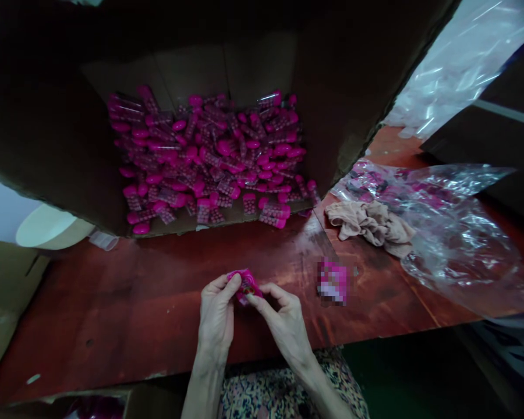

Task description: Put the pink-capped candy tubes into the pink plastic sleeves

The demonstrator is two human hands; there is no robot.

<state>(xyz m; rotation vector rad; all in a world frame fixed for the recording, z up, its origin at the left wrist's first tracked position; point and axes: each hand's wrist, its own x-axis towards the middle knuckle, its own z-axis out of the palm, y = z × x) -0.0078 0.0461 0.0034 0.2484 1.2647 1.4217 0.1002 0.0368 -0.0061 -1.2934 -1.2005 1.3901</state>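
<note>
Left hand (217, 314) and right hand (284, 319) holding one pink packet (246, 283), one cloth (371, 223)

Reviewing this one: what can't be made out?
Head view: part of the held packet, covered by the left hand and right hand.
Head view: print on the loose pink item, pixelated.
Head view: lower box, cut off by the bottom edge.
Head view: whatever the topmost tubes cover.
</note>
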